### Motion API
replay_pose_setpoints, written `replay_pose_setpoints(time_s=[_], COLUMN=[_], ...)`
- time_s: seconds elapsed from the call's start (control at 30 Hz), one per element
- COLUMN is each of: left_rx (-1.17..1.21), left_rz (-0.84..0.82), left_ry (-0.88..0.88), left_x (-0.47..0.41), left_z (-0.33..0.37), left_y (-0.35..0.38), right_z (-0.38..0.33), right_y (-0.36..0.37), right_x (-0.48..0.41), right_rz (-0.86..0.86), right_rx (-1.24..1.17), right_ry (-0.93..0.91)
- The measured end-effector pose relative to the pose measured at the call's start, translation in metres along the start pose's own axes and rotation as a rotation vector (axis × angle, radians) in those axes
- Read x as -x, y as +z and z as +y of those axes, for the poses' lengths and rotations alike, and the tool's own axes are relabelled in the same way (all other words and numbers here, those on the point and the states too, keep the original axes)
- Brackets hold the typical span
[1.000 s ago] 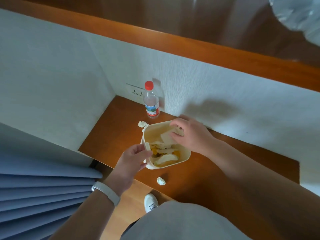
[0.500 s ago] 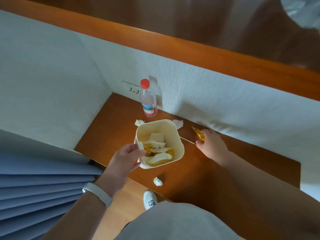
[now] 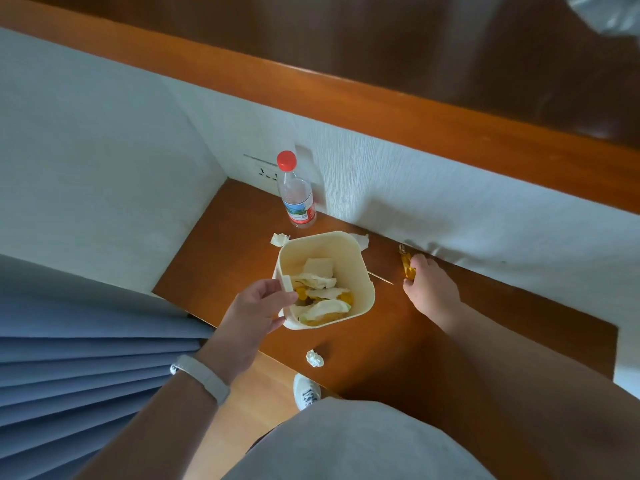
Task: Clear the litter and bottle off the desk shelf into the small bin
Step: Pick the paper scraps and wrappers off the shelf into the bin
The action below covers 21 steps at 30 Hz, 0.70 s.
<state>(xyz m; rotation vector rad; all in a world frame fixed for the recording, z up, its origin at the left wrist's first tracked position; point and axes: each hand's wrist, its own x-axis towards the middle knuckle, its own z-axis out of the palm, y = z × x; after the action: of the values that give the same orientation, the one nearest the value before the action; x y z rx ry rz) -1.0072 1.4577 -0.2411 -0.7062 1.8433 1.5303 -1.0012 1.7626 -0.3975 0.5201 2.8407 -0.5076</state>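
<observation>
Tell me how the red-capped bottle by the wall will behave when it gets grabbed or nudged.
The bottle looks clear and mostly empty, so it is probably light. It stands upright, tall and narrow, on the shelf, so a nudge near the cap would likely tip it, and once down it may roll. Its thin plastic probably dents under a firm squeeze.

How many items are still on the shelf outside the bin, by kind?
Bottle: 1
Crumpled paper pieces: 3
Yellow wrapper, at the right hand's fingertips: 1
Thin stick: 1
Total: 6
</observation>
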Motion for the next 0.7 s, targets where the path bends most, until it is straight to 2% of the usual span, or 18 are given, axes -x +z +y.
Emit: replay_pose_setpoints(time_s=[0.3,0.47,0.7], left_rx=[0.017,0.027,0.027], left_rz=[-0.017,-0.031,-0.040], left_ry=[0.012,0.011,0.024], left_x=[0.002,0.004,0.001], left_z=[-0.003,-0.005,-0.009], left_y=[0.002,-0.003,-0.018], right_z=[0.008,-0.006,-0.069], right_y=[-0.001,-0.016,-0.075], right_x=[0.007,0.017,0.039], right_rz=[-0.025,0.070,0.224], right_rx=[-0.008,-0.102,-0.372], right_ry=[0.072,0.049,-0.148])
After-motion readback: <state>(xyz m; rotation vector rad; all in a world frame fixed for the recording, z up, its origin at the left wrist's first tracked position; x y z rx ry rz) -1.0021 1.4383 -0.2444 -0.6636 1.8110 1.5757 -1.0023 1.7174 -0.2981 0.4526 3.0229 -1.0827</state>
